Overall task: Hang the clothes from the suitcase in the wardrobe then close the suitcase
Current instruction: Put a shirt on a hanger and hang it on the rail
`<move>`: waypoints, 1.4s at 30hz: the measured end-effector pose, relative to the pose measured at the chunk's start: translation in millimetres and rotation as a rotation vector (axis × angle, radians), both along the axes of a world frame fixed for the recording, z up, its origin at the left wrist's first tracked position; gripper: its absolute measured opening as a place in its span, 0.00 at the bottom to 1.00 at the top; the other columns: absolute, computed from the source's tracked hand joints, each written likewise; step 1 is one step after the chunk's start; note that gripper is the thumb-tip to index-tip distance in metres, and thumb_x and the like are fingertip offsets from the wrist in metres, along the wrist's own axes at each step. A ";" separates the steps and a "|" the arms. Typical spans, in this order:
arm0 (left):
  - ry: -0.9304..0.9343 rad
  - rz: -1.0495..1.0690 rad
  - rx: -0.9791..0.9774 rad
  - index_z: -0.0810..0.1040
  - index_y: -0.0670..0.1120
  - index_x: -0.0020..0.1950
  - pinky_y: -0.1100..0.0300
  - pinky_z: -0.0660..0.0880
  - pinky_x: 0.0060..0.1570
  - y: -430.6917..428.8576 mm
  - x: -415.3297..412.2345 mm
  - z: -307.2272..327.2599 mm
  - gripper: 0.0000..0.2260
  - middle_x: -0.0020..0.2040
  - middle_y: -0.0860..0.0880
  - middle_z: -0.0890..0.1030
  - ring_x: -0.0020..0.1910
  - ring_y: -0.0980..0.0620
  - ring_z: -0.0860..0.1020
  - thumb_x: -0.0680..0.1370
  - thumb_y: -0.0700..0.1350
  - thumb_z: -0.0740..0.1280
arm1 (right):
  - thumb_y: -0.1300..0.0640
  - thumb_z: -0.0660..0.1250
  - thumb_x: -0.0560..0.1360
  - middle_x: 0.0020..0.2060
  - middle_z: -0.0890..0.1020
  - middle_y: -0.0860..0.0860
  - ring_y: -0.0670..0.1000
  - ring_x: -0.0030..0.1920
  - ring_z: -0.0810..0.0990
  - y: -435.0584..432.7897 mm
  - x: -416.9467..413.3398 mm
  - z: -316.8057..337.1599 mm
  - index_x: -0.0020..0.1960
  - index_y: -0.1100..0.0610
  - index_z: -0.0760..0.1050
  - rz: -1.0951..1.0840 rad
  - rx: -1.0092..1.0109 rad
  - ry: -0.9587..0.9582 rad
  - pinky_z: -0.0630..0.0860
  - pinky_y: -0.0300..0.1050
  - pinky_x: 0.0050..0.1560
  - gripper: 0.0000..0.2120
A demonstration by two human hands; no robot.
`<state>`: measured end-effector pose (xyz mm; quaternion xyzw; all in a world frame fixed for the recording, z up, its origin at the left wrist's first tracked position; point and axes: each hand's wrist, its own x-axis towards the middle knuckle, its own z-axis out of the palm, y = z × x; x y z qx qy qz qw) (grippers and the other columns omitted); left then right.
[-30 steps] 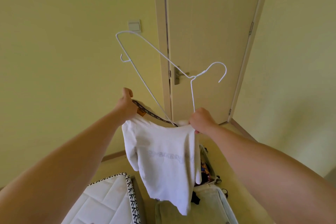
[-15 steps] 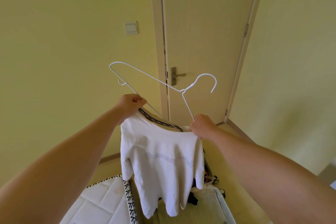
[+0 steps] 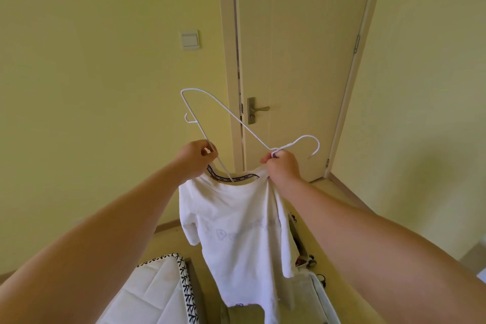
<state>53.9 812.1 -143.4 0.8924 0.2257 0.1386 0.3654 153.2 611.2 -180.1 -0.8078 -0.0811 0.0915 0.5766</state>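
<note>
Both hands hold tight: the left hand (image 3: 196, 158) pinches the white shirt (image 3: 236, 231) at its collar, and the right hand (image 3: 282, 166) grips the hanger (image 3: 231, 116) near its hook. The shirt hangs above the open suitcase (image 3: 323, 294). One hanger end pokes into the neck hole. Next, I think, the other end must slip in too.

Bright, even, yellowish light filled the room, and the white shirt (image 3: 236, 231) showed its folds without washing out. A faint soft shadow sat on the right wall (image 3: 420, 166). The wide lens bowed the door frame (image 3: 351, 73) and swelled the forearms (image 3: 105, 258) at the bottom corners
</note>
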 end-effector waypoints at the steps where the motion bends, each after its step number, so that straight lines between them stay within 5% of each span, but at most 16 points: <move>1: 0.010 -0.003 -0.013 0.81 0.50 0.49 0.62 0.67 0.28 2.7 -0.8 0.4 0.02 0.41 0.49 0.77 0.32 0.51 0.73 0.79 0.45 0.68 | 0.65 0.56 0.72 0.39 0.84 0.51 0.55 0.43 0.81 1.1 0.9 1.3 0.36 0.53 0.75 0.016 0.004 0.002 0.77 0.49 0.45 0.13; 4: 0.091 -0.043 -0.003 0.76 0.47 0.53 0.62 0.69 0.32 10.8 -4.3 3.5 0.11 0.45 0.50 0.77 0.38 0.52 0.74 0.73 0.36 0.73 | 0.64 0.56 0.77 0.33 0.76 0.53 0.54 0.36 0.73 -2.0 2.5 9.6 0.37 0.57 0.71 0.113 -0.115 -0.073 0.67 0.44 0.35 0.11; 7: 0.145 -0.044 0.069 0.75 0.47 0.44 0.61 0.65 0.30 22.0 -5.8 4.7 0.12 0.39 0.50 0.75 0.37 0.51 0.71 0.73 0.29 0.63 | 0.60 0.60 0.77 0.28 0.69 0.49 0.51 0.32 0.67 -8.0 5.7 19.5 0.34 0.56 0.66 0.178 -0.091 -0.072 0.62 0.45 0.33 0.13; 10: 0.216 0.035 0.172 0.82 0.49 0.35 0.60 0.63 0.30 30.8 -5.2 4.4 0.18 0.37 0.52 0.75 0.34 0.52 0.69 0.74 0.32 0.58 | 0.48 0.62 0.78 0.31 0.69 0.49 0.51 0.34 0.68 -12.9 7.3 27.2 0.35 0.54 0.66 0.188 -0.050 -0.037 0.63 0.47 0.36 0.17; 15: 0.217 0.130 0.191 0.87 0.53 0.45 0.60 0.69 0.37 47.3 -4.7 3.9 0.16 0.50 0.49 0.82 0.40 0.49 0.74 0.79 0.38 0.62 | 0.32 0.53 0.80 0.29 0.68 0.49 0.52 0.33 0.69 -20.4 12.2 25.0 0.33 0.53 0.60 0.242 -0.243 -0.126 0.63 0.47 0.34 0.28; 20: 0.204 0.146 0.270 0.84 0.51 0.62 0.59 0.71 0.44 59.5 -5.9 7.7 0.26 0.60 0.44 0.80 0.51 0.42 0.77 0.75 0.31 0.55 | 0.37 0.49 0.84 0.31 0.72 0.52 0.58 0.42 0.75 -18.3 16.8 23.6 0.31 0.52 0.64 0.242 -0.388 -0.226 0.67 0.47 0.43 0.28; 24: 0.153 0.214 0.241 0.85 0.48 0.58 0.59 0.70 0.39 60.4 0.0 8.4 0.23 0.52 0.46 0.81 0.45 0.44 0.77 0.74 0.31 0.56 | 0.41 0.49 0.85 0.41 0.75 0.56 0.60 0.49 0.79 -11.0 23.1 25.4 0.34 0.45 0.60 0.274 -0.438 -0.226 0.75 0.49 0.50 0.21; 29: 0.112 0.332 0.168 0.85 0.52 0.54 0.54 0.76 0.54 67.5 2.9 16.3 0.22 0.54 0.48 0.82 0.50 0.43 0.78 0.74 0.34 0.56 | 0.36 0.51 0.82 0.34 0.74 0.54 0.57 0.41 0.74 -5.7 35.7 25.8 0.31 0.53 0.64 0.272 -0.425 -0.223 0.68 0.47 0.43 0.28; 33: 0.073 0.351 0.124 0.86 0.50 0.51 0.60 0.70 0.33 76.3 1.7 15.7 0.22 0.42 0.50 0.81 0.34 0.46 0.75 0.75 0.33 0.55 | 0.36 0.53 0.82 0.29 0.70 0.52 0.56 0.34 0.72 -7.7 42.0 24.5 0.29 0.55 0.62 0.270 -0.441 -0.225 0.65 0.47 0.36 0.30; 36: 0.049 0.351 0.134 0.86 0.50 0.56 0.60 0.70 0.31 79.8 3.0 14.8 0.25 0.44 0.48 0.82 0.33 0.46 0.74 0.75 0.32 0.54 | 0.35 0.53 0.80 0.28 0.71 0.51 0.54 0.31 0.71 -7.4 43.0 22.1 0.29 0.55 0.63 0.294 -0.517 -0.240 0.65 0.45 0.33 0.30; 42: 0.115 0.233 0.325 0.81 0.49 0.61 0.55 0.77 0.46 31.1 20.8 14.0 0.22 0.57 0.45 0.80 0.51 0.43 0.80 0.74 0.32 0.58 | 0.34 0.48 0.81 0.41 0.81 0.56 0.59 0.43 0.79 23.0 32.6 32.6 0.41 0.55 0.75 0.304 -0.666 -0.416 0.71 0.47 0.41 0.30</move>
